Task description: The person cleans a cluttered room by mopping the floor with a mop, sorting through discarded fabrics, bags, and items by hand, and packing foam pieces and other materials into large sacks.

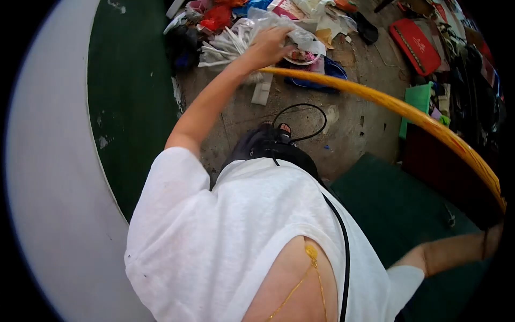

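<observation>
My left hand [270,47] reaches over a heap of clear plastic bags [263,20] and white sticks [230,44]. Its thumb and fingers look apart, though the fingertips are slightly blurred against the plastic. A long yellow band [375,95] curves from just below my left wrist to the far right edge. I see no clear grip of my left hand on it. My right forearm [456,253] stretches to the right edge, near the band's other end. My right hand is mostly lost in the dark border, its fingers hidden.
A dark green surface [129,91] lies at the left, and another [386,198] at the lower right. On the right are a red case [414,47] and a green bin [417,102]. A black cable [322,121] loops near my feet. A blue item [311,84] lies below the heap.
</observation>
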A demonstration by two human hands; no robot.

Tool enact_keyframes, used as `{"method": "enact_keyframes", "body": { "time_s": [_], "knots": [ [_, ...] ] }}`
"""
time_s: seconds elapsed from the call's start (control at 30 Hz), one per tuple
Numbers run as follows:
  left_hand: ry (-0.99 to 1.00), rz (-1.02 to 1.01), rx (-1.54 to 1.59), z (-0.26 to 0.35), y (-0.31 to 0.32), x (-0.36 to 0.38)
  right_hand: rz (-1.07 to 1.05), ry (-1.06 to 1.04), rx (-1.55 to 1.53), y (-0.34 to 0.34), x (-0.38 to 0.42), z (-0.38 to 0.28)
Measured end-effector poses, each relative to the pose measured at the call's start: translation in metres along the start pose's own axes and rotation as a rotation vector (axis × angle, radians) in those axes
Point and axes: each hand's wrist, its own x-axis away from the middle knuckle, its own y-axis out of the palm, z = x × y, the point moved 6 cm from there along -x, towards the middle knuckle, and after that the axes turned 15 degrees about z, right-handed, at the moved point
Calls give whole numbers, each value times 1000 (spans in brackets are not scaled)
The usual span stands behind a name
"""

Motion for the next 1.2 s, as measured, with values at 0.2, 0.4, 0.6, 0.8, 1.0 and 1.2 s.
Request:
{"method": "enact_keyframes", "body": {
  "time_s": [0.2, 0.4, 0.6, 0.8, 1.0, 1.2],
  "knots": [
    [-549, -572, -158, -131, 1, 192, 112, -98, 175, -37, -42, -108],
    [-1146, -780, -211, -174, -18, 353, 49, -66, 200, -39, -49, -101],
    [-1487, -582, -76, -150, -22, 369, 112, -276, 421, -94, -78, -33],
    [-1515, -439, -70, -136, 19, 306, 335, -654, 1148, -203, -139, -12],
    [-1458, -535, 50, -108, 109, 268, 751, -177, 889, -419, -286, 34],
    [-1274, -993, 72, -31, 191, 252, 699, -119, 2069, -494, -290, 207]
  ]
}}
